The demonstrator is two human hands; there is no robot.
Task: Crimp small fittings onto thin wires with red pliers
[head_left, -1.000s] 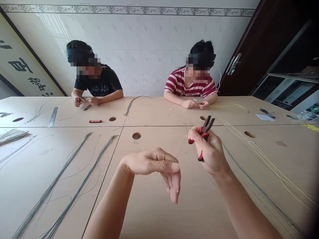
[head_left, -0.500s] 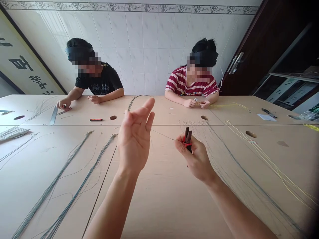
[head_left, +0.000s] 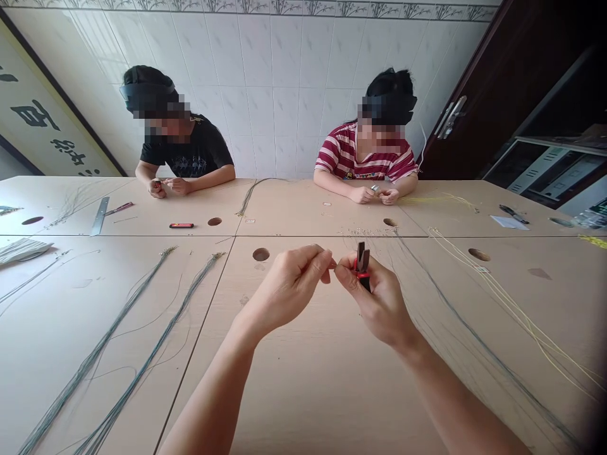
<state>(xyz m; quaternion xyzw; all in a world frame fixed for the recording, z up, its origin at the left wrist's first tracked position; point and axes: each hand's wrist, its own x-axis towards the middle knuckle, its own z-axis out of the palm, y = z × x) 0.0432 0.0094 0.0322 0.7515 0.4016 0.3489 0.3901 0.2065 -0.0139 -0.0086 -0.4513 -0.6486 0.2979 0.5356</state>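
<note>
My right hand [head_left: 379, 300] is closed around small pliers [head_left: 363, 282] with red and black handles, their dark jaws pointing up and slightly apart. Its thumb and forefinger also pinch the end of a thin wire [head_left: 334, 266]. Facing it, my left hand [head_left: 289, 281] is closed, thumb against the fingers, pinching the same wire. The fingertips of both hands almost meet over the table [head_left: 294, 385]. Most of the wire is hidden by the fingers.
Two bundles of grey-green wires [head_left: 111, 332] lie to the left. Dark wires [head_left: 455, 313] and yellow wires [head_left: 516, 309] spread to the right. Across the table sit a person in black [head_left: 190, 148] and a person in stripes [head_left: 363, 155]. A ruler [head_left: 100, 217] and cutter [head_left: 181, 225] lie far left.
My left hand was open, palm raised; it has lowered and closed at my right fingertips. The person in black has let go of a red-handled tool and brought both hands together.
</note>
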